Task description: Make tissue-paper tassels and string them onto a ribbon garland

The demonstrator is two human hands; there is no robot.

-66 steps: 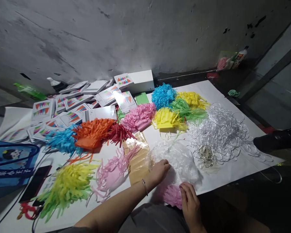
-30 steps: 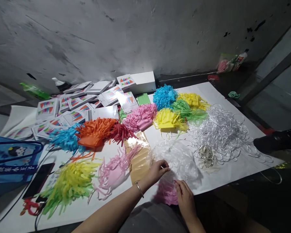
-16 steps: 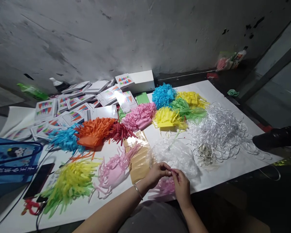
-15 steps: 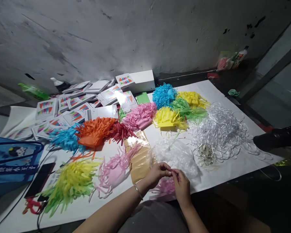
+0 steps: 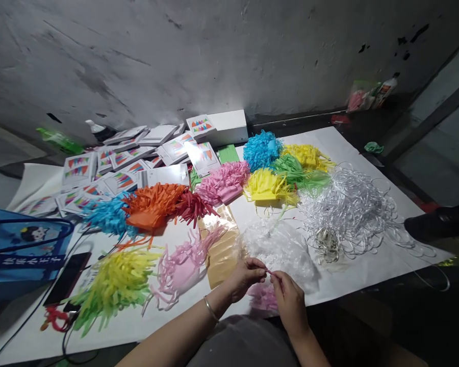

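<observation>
White paper sheet [image 5: 352, 275] covers the floor in front of a scuffed grey wall [image 5: 199, 56], and I use the heap of clear plastic bags [image 5: 279, 250] lying on it as my marker for everything else. Just on my side of that heap, my left hand [image 5: 247, 278] and right hand [image 5: 288, 303] meet, each closed in a pinch on one thin strand of the pink fringed paper [image 5: 263, 296]. I judge I hold it between both sets of fingertips so the strand stays taut and apart from the rest of the tuft, which lies on the sheet right under my hands, at the near edge of the heap.

Left of the bags lies a tan cellophane sheet [image 5: 220, 250], then a pale pink tassel [image 5: 183, 267] and a yellow-green tassel [image 5: 115, 283], spread apart so the colours do not tangle. Beyond the bags sit the yellow tassel [image 5: 265, 186], a green one [image 5: 296, 173], a blue one [image 5: 262, 148] and a pink one [image 5: 224, 182]; further left are the orange tassel [image 5: 153, 204] and a dark red one [image 5: 193, 206]. Right of the bags is a loose tangle of white ribbon [image 5: 348, 211]. Printed white cards [image 5: 118, 171] are piled far beyond and left of the bags, near the wall, and a blue tote bag [image 5: 21, 250] lies at the far left.
</observation>
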